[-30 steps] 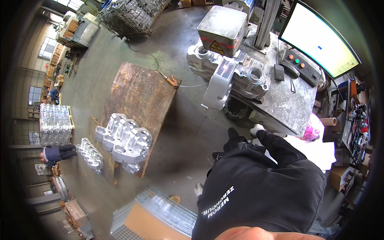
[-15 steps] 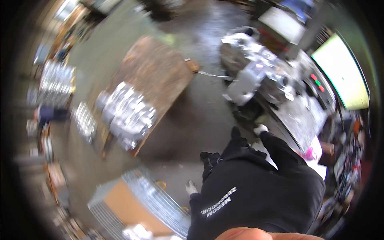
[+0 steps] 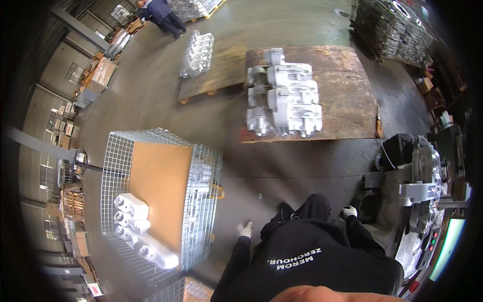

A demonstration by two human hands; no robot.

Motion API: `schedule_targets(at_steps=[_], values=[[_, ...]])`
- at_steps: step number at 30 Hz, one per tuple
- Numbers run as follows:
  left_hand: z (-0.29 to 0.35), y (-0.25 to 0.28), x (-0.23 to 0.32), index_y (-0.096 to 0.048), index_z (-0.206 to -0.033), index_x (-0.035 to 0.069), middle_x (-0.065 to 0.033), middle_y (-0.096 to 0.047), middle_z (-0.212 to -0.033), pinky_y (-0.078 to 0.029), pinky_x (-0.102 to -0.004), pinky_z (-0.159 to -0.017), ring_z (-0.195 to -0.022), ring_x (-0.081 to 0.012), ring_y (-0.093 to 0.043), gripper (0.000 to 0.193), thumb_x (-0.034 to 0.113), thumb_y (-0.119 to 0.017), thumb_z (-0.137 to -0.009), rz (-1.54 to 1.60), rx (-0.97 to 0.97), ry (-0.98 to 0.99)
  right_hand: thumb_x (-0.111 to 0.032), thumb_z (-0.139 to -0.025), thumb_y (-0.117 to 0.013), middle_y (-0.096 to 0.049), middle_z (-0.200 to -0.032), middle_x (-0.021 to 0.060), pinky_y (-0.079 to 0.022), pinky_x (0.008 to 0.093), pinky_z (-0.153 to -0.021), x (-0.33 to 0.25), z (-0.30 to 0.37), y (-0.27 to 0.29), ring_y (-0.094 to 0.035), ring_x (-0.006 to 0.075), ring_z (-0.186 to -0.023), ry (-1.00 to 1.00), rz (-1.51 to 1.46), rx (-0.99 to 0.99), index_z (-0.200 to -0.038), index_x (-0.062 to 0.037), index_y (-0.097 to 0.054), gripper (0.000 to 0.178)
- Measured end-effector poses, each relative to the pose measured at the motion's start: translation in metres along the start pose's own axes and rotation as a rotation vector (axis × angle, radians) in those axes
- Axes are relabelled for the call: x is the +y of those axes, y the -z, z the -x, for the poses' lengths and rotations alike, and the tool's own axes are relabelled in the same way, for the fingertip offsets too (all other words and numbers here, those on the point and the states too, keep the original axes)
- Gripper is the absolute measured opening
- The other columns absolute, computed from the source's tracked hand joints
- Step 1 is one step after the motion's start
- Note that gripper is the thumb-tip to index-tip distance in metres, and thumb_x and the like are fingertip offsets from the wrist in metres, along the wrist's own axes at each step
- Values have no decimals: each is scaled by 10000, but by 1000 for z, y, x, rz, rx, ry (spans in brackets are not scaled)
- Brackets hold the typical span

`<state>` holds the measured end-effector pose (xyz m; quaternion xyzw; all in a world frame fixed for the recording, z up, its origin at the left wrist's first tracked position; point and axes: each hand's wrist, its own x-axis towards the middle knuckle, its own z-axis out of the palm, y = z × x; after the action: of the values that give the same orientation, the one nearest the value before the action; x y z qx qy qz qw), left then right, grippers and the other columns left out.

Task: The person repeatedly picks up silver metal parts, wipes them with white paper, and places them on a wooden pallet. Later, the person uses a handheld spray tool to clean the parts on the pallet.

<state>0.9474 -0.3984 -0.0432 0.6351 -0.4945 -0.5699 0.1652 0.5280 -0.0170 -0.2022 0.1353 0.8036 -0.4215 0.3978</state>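
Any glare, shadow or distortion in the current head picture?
Head view: fisheye distortion bows the right edge of the wooden board; highlights gleam on its castings; shadows darken the floor below it; the monitor glows bright; the gloved left hand shows pale; the corners are black.

From my end, I pick out two slightly tilted lines of white capital letters across the black top. The screen is angled too steeply for me to read, and the red-and-white label at lower left is too small.
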Motion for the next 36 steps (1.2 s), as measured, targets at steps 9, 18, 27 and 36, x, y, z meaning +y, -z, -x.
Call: schedule_targets(at_steps=[9, 18, 27, 36], values=[[-118, 73, 105, -616, -1177, -9, -75, -665, -884, -516, -283, -638, -729, -148, -619, 246, 80, -621, -947, 143, 116, -15, -118, -850, -583, -714, -793, 128, -588, 331, -603, -300, 71, -240, -708, 204, -640, 284, 241, -195, -1043, 26, -672, 256], [-275, 188, 229, -508, -1305, -78, -167, -613, -1115, -545, -353, -770, -949, -231, -621, 435, 213, -562, -985, -15, 365, -396, -321, -828, -643, -712, -1013, 164, -531, 424, -834, -537, 100, -496, -685, 331, -964, 816, 511, -454, -1110, -85, -681, 370], [-465, 284, 354, -331, -1455, -60, -257, -396, -1469, -405, -414, -1081, -1315, -325, -458, 623, 289, -570, -999, -54, 640, -349, -243, -845, -642, -713, -1038, 142, -533, 418, -836, -672, 89, -620, -680, 328, -989, 848, 646, -452, -1101, -127, -684, 284], [-586, 302, 426, -273, -1475, -25, -243, -374, -1475, -411, -437, -1066, -1294, -360, -465, 742, 200, -673, -891, -47, 660, -80, -131, -868, -646, -722, -997, 155, -557, 382, -825, -763, 75, -661, -706, 320, -945, 852, 443, -82, -1157, -106, -654, 289]])
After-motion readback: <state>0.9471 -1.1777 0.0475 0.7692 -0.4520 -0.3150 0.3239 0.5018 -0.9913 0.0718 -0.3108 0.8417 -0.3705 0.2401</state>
